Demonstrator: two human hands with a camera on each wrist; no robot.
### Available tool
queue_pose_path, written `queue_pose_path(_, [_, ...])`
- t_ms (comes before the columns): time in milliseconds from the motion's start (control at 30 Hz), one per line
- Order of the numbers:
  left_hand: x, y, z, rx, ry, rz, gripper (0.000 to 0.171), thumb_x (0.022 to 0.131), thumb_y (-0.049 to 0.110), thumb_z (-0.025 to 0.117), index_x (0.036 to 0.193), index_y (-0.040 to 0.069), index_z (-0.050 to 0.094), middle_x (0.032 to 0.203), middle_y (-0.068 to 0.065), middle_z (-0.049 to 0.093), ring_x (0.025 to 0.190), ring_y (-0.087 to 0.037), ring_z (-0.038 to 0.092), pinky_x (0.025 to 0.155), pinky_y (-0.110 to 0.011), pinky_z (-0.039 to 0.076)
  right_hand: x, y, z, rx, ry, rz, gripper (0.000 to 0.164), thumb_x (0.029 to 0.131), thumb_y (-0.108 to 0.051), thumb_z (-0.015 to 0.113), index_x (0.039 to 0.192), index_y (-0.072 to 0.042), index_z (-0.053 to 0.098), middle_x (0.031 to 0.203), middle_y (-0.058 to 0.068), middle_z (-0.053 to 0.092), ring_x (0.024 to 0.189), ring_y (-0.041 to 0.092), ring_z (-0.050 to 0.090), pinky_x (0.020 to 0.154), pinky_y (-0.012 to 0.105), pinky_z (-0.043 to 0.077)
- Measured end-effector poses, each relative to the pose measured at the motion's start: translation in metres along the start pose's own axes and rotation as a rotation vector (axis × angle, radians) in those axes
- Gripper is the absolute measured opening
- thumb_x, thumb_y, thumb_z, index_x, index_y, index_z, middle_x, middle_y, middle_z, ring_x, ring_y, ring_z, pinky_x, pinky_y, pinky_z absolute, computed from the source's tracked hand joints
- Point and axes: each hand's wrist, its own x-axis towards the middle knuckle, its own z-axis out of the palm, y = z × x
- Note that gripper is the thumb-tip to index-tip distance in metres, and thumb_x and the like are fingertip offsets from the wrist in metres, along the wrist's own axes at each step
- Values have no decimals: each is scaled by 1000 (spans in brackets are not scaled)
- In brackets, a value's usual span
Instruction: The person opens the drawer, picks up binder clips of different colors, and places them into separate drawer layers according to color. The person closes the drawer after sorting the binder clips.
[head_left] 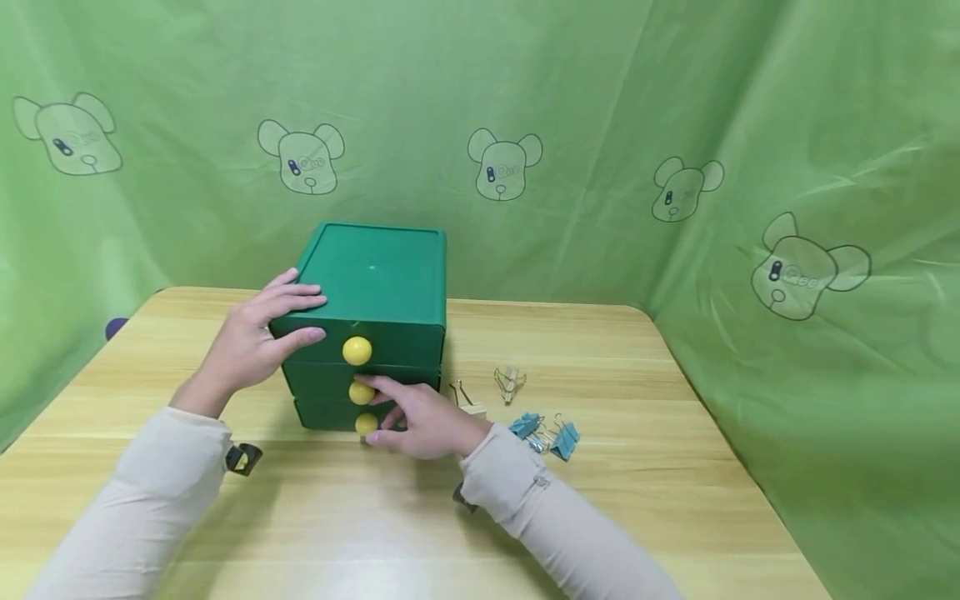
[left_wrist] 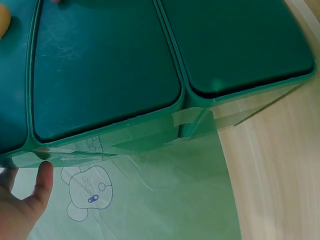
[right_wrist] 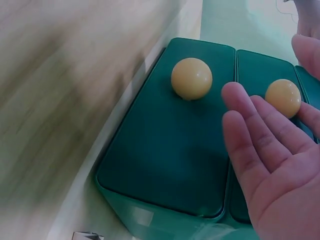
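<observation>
Clips (head_left: 566, 440): while the cabinet (head_left: 375, 287) stands on the counter (head_left: 697, 500), blue and pale clips lie right of it, one partly behind the right hand (head_left: 423, 423).
Room: wood-grain counter; green curtain (head_left: 570, 67) beyond, printed animal heads.
Left hand (head_left: 258, 333): unclenched on cabinet's top left edge.
Right hand: fingers loose, index against middle knob (head_left: 362, 395).
Right wrist view: bottom knob (right_wrist: 191, 78) uncovered; thumb overlaps it in head view.

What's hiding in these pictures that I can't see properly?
Inside the drawers, head view: their fronts hide it.
Part of the pale clip nearest the right hand, head view: the hand blocks it.
Part of the purple thing, head view: the table hides it.
Part of the left hand, left wrist view: cut off by the edge.
</observation>
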Motion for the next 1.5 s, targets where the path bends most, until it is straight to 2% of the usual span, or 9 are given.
queue_pose_path(200, [0,2,-1,-17,0,-9,37,79,5,78,114,0,69,124,-15,63,138,-35,35,112,-51,26,0,-3,4,-13,25,12,67,92,-23,68,149,-18,33,132,7,56,87,-2,63,82,20,51])
queue_pose_path(333, [0,2,-1,-14,-4,-7,37,79,6,79,114,0,69,123,-15,63,138,-35,35,113,-50,26,-3,-7,5,-30,22,14,67,91,-23,69,148,-20,35,128,7,59,89,-1,63,80,19,51])
queue_pose_path(567, [-1,-3,0,4,-5,5,36,81,11,78,114,-1,69,123,-17,63,138,-35,35,113,-50,27,-19,-19,9,-117,-32,-60,70,91,-23,70,149,-17,31,124,8,62,95,5,64,84,14,47])
queue_pose_path(767, [-1,-3,0,-6,5,15,36,81,11,78,113,-2,69,122,-18,63,137,-35,35,112,-50,27,-34,-31,15,-134,-108,-114,72,91,-24,70,149,-13,28,126,9,61,99,8,65,88,14,46])
queue_pose_path(1000, [-3,-3,0,-3,10,12,36,81,10,78,113,-2,69,122,-18,63,138,-35,35,112,-50,27,-51,-47,20,-179,-189,-151,73,92,-29,68,149,-13,25,130,7,59,100,1,63,91,15,45])
queue_pose_path(1233, [-2,-4,0,-4,4,5,37,81,12,78,114,-1,69,123,-17,63,138,-34,34,112,-52,27,-57,-54,25,-230,-186,-202,73,91,-30,69,147,-11,26,124,7,63,96,-2,63,87,11,44])
queue_pose_path(1500, [-2,-2,0,-5,6,8,37,80,9,79,114,-1,69,123,-17,63,138,-34,35,112,-51,27,-59,-56,27,-239,-197,-179,75,91,-31,69,148,-11,25,115,6,67,96,-1,63,87,13,45])
